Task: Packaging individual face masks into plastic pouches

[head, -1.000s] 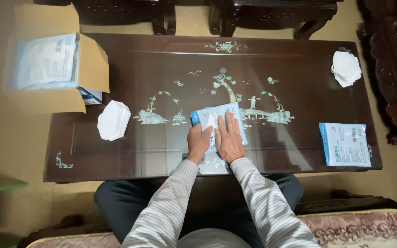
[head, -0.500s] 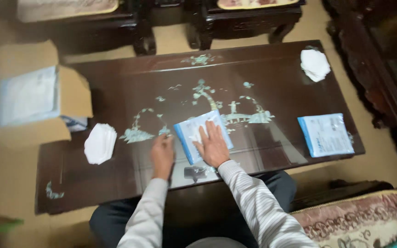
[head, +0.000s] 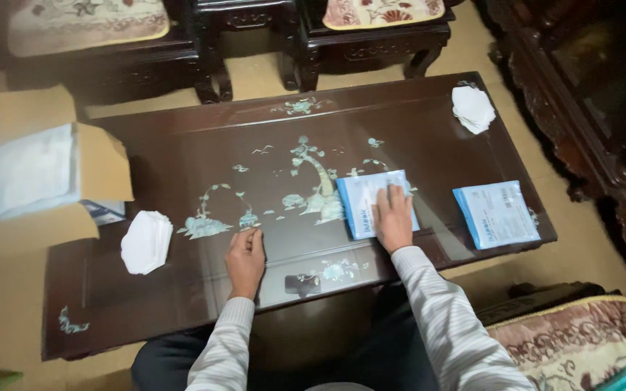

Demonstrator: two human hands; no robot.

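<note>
My right hand (head: 393, 219) lies flat on a light-blue flat packet (head: 365, 203) near the middle of the dark glossy table (head: 429, 137). My left hand (head: 245, 258) rests on the table top, fingers curled, holding nothing, a hand's width to the right of a stack of white masks (head: 145, 241). A second light-blue packet (head: 495, 214) lies to the right of my right hand, near the table's front right corner.
An open cardboard box (head: 45, 181) with white contents sits at the table's left end. Another pile of white masks (head: 472, 108) lies at the far right corner. Dark wooden chairs (head: 255, 29) with cushions stand behind the table, a dark cabinet (head: 603, 94) at right.
My left hand left the blue packet and slid left toward the white mask stack. My right hand pushed the packet rightward. The camera view shifted left and tilted.
</note>
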